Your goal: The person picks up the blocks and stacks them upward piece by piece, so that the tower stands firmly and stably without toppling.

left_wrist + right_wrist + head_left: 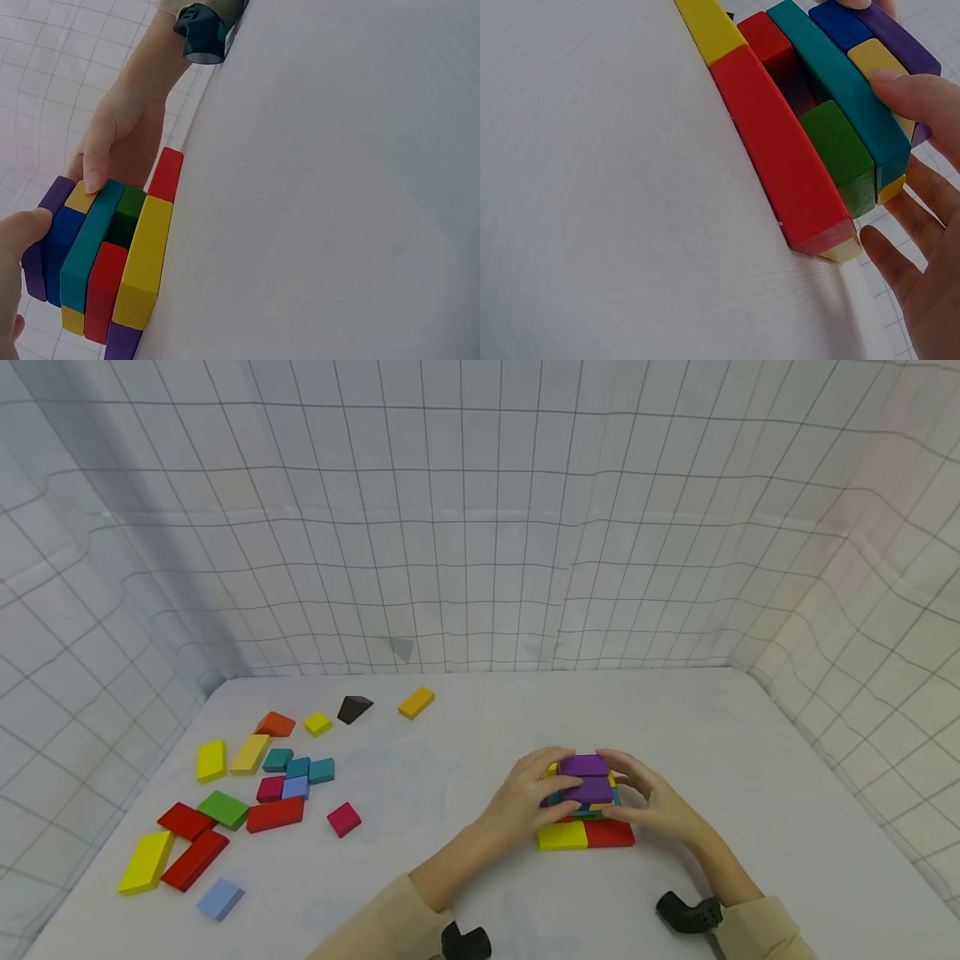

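A layered stack of coloured wooden blocks stands on the white table, with two purple blocks (588,790) on top. My left hand (531,793) grips the upper layers from the left, its thumb at the front by the purple and blue blocks (64,236). From the right, my right hand (651,797) holds the same layers, thumb on a small yellow block (877,60). Beneath these lie a long teal block (847,90), then a green block (836,139) and a red block (105,281). A yellow block (562,837) and a red block (610,834) form the front base. The stack's back is hidden.
Loose blocks lie spread over the table's left: a red block (195,860), a green block (223,809), a light blue block (221,899) and several others. A dark wedge (354,708) and an orange-yellow block (416,702) lie farther back. Grid-patterned cloth (480,543) encloses the table.
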`<control>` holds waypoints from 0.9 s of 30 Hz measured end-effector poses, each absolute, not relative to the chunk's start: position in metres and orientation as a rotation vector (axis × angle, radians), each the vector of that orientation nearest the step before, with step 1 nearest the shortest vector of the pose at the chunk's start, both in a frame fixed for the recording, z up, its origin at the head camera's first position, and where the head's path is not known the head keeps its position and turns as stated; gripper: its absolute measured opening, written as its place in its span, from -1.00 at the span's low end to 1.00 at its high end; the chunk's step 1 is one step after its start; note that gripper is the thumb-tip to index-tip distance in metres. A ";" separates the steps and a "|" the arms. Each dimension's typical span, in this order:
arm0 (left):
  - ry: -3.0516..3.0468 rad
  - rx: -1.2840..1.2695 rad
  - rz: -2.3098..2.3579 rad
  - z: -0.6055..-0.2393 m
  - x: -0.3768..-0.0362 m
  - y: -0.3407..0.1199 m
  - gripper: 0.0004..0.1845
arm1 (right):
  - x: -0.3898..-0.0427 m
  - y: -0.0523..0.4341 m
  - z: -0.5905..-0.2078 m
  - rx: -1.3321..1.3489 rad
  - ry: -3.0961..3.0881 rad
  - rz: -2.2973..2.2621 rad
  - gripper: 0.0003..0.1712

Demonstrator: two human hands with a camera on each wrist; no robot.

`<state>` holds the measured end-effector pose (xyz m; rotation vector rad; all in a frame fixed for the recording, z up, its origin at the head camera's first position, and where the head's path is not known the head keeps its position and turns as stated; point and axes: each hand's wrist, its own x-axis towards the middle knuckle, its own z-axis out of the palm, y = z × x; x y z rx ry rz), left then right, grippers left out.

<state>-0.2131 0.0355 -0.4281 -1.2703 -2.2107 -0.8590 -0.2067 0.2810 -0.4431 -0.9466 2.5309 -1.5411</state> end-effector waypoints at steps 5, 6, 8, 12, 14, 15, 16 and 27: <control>-2.268 -1.237 -1.046 -0.430 -0.212 0.038 -0.70 | -0.205 0.280 -0.441 -0.964 2.539 -1.547 -0.20; -2.272 -1.232 -1.064 -0.431 -0.212 0.039 -0.70 | -0.204 0.280 -0.440 -0.965 2.539 -1.549 -0.20; -2.267 -1.227 -1.089 -0.431 -0.212 0.040 -0.70 | -0.204 0.280 -0.439 -0.974 2.539 -1.553 -0.20; -2.301 -1.207 -1.129 -0.432 -0.212 0.041 -0.65 | -0.204 0.280 -0.439 -0.979 2.546 -1.552 -0.24; -2.366 -1.183 -1.187 -0.433 -0.212 0.040 -0.56 | -0.205 0.280 -0.439 -0.979 2.553 -1.549 -0.25; -2.400 -1.170 -1.223 -0.433 -0.211 0.039 -0.50 | -0.205 0.280 -0.440 -0.979 2.555 -1.550 -0.25; -2.436 -1.155 -1.249 -0.433 -0.211 0.039 -0.44 | -0.205 0.280 -0.440 -0.981 2.557 -1.548 -0.26; -2.504 -1.126 -1.427 -0.438 -0.215 0.039 -0.36 | -0.206 0.280 -0.440 -1.016 2.544 -1.557 -0.24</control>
